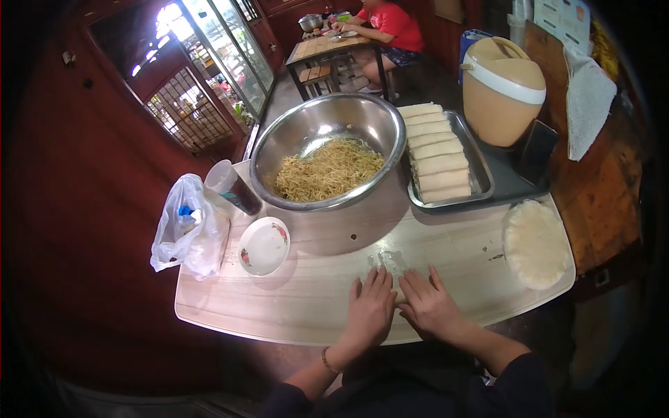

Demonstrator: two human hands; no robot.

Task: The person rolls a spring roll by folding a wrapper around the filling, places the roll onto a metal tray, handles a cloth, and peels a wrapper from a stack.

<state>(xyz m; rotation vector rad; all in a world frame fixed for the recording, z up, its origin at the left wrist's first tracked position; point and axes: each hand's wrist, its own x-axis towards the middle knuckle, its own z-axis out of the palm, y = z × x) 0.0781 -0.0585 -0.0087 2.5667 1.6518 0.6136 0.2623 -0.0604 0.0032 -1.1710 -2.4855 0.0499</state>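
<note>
Resting left hand [372, 301] and right hand [430, 304] side by side, palms down, near the front edge of the table [320, 285]. Leaving visible, in the gap between, only a sliver of pale roll [400, 297] (mostly covered, so judged rather than plainly seen as such). Lying, as far as can be judged, crosswise beneath both hands, long axis from one hand to the other, closer to the body than the fingertips. About equally near to either hand. Holding fingers long and close together, pointing away from the body toward a wet patch [385, 260]. Impossible to tell how tightly closed around the roll, or whether merely laid over it.

Beyond, a large metal bowl [327, 207] with shredded filling [327, 174] inside. To the right of that, a metal tray [456, 205] bearing a row of wraps [439, 157], long axes crosswise too. At the right end, nearer to the right hand, a round stack of wrappers [536, 244].
</note>
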